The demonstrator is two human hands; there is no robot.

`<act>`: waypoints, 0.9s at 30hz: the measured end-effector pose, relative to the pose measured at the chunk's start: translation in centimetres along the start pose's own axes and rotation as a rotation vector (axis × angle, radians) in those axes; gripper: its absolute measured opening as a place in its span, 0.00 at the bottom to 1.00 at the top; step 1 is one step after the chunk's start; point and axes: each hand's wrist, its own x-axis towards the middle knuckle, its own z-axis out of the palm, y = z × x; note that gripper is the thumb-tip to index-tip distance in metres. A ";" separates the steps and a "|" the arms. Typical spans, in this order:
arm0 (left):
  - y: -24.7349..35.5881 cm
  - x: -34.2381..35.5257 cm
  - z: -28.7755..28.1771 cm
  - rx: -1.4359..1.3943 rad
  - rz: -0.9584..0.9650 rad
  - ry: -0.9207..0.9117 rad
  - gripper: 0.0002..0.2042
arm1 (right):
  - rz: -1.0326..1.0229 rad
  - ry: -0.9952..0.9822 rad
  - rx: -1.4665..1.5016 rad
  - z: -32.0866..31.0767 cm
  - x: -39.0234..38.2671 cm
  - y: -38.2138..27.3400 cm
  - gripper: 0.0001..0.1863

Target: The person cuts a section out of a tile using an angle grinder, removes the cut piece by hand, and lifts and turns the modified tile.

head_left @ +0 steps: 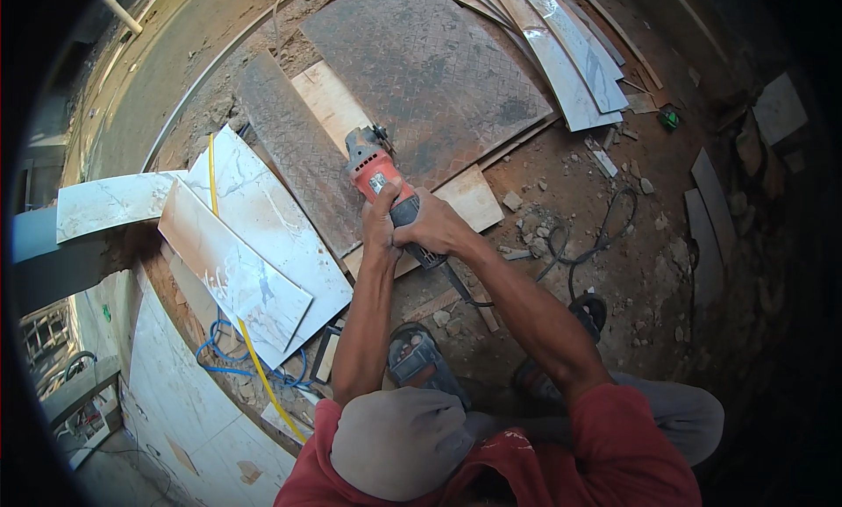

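Observation:
Both my hands are closed around an angle grinder [372,163] with a red body and a dark rear handle. My left hand [381,219] wraps its left side just behind the red housing. From the right, my right hand [436,225] grips the dark handle, the two hands touching. The grinder's grey head points away from me, over the gap between two dark patterned panels [430,77], where a pale board [326,99] shows. Its disc is too small to make out clearly. A black cable [458,283] trails from the handle's back end.
White marbled tiles [285,235] lie at the left, more tiles [561,51] at the far right. A yellow strip [250,345] and blue cord [210,353] lie by the left tiles. Rubble [513,200] and the looped cable [605,239] cover ground beside my sandalled feet [421,358].

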 end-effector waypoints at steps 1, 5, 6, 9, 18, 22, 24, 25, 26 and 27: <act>0.0 0.0 0.1 -0.002 0.000 0.000 0.19 | 0.001 0.000 -0.002 0.0 0.2 0.3 0.47; 0.0 -0.3 0.1 -0.002 0.003 0.002 0.18 | -0.006 -0.027 0.004 0.1 0.3 0.4 0.49; 0.0 -0.4 0.1 -0.002 0.004 0.009 0.18 | 0.002 -0.036 0.000 0.1 0.1 0.2 0.50; -0.5 -0.2 0.2 -0.018 0.009 0.004 0.18 | 0.005 -0.027 -0.022 0.0 0.5 1.0 0.50; -1.3 -0.5 1.7 -0.099 0.059 -0.007 0.19 | -0.025 -0.051 -0.162 -2.4 -0.1 -0.3 0.50; -1.9 -0.5 1.4 -0.099 0.102 0.007 0.20 | -0.062 -0.067 -0.155 -2.6 -0.4 -0.5 0.51; -2.1 -1.3 2.0 -0.157 0.111 0.006 0.20 | -0.052 -0.100 -0.202 -2.9 -0.4 -0.1 0.49; -2.2 -1.8 2.0 -0.173 0.125 0.013 0.20 | -0.059 -0.110 -0.220 -2.9 -0.4 0.0 0.49; -2.2 -2.2 2.0 -0.194 0.128 0.007 0.21 | -0.100 -0.129 -0.220 -2.9 -0.4 0.0 0.49; -2.1 -2.5 2.0 -0.218 0.133 0.002 0.21 | -0.142 -0.150 -0.222 -3.0 -0.5 -0.1 0.48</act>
